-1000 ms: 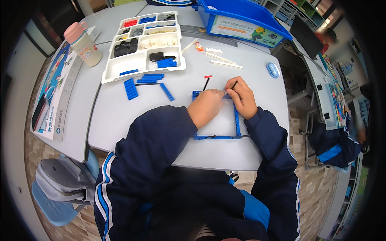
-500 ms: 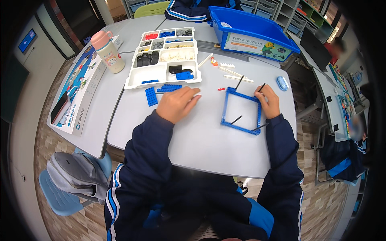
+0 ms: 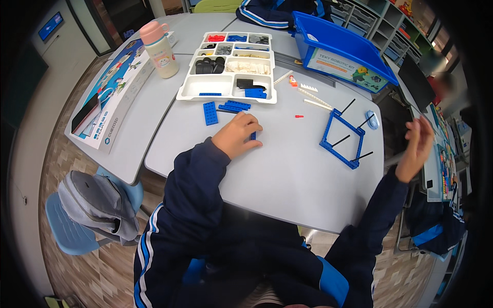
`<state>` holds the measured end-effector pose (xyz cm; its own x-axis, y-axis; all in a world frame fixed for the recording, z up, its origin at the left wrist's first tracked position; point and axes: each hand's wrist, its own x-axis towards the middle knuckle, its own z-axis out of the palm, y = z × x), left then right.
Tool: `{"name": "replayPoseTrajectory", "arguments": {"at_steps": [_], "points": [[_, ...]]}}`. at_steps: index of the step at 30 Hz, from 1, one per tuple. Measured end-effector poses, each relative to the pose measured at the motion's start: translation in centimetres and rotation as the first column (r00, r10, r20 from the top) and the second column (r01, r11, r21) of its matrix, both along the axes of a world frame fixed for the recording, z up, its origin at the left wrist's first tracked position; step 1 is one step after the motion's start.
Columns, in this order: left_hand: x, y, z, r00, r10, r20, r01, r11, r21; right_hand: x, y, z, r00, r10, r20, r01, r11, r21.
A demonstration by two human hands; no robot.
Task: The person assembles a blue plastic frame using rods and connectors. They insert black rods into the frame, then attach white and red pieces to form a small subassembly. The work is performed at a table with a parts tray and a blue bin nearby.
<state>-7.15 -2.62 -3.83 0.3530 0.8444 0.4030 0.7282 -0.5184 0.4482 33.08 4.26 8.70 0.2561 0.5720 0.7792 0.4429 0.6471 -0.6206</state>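
My left hand [image 3: 238, 135] rests over the table with its fingers curled around a small blue building piece [image 3: 253, 136], mostly hidden by them. Off the table's right edge, my right hand [image 3: 417, 147] is raised with its fingers apart and nothing in it. Between the hands, nearer the right one, lies a four-sided blue beam frame [image 3: 336, 150] with black rods standing up from its corners. A blue plate [image 3: 210, 113] and several blue beams [image 3: 235, 106] lie just beyond my left hand. A small red peg [image 3: 299, 116] sits left of the frame.
A white sorting tray [image 3: 206, 85] of parts stands beyond my left hand. Behind the frame are white beams [image 3: 317, 97], a small figure [image 3: 292, 80] and a large blue bin [image 3: 344, 54]. Left are a bottle [image 3: 163, 59] and a printed box [image 3: 115, 92]. A blue case [image 3: 372, 119] lies right.
My right hand has let go of the blue frame and moved right, past the table edge. The frame has shifted right and turned. A blue piece now shows at my left fingers. The view has shifted.
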Motion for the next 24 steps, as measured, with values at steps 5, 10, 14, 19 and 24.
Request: {"name": "replayPoseTrajectory", "arguments": {"at_steps": [5, 10, 14, 19, 24], "points": [[0.1, -3.3, 0.0, 0.997, 0.068, 0.033, -0.074, 0.966, 0.250, -9.2, -7.8, 0.6, 0.857, 0.347, 0.382, -0.292, 0.936, -0.196], [-0.5, -4.1, -0.4, 0.940, 0.332, 0.082, -0.342, 0.904, 0.258, -16.8, -2.9, -6.8, 0.539, 0.249, 0.805, -0.142, 0.968, -0.205], [0.9, -3.3, -1.7, 0.931, 0.354, 0.093, -0.366, 0.907, 0.209, -17.7, 4.1, -11.8, 0.391, 0.006, 0.920, 0.247, 0.963, -0.111], [1.6, -2.8, -2.9, 0.915, 0.402, 0.036, -0.403, 0.909, 0.108, -18.0, 7.3, -15.3, 0.297, -0.193, 0.935, 0.421, 0.905, 0.053], [0.9, -2.9, -3.4, 0.912, 0.399, 0.094, -0.408, 0.905, 0.120, -17.9, 7.3, -15.5, 0.302, -0.219, 0.928, 0.385, 0.918, 0.092]]}}
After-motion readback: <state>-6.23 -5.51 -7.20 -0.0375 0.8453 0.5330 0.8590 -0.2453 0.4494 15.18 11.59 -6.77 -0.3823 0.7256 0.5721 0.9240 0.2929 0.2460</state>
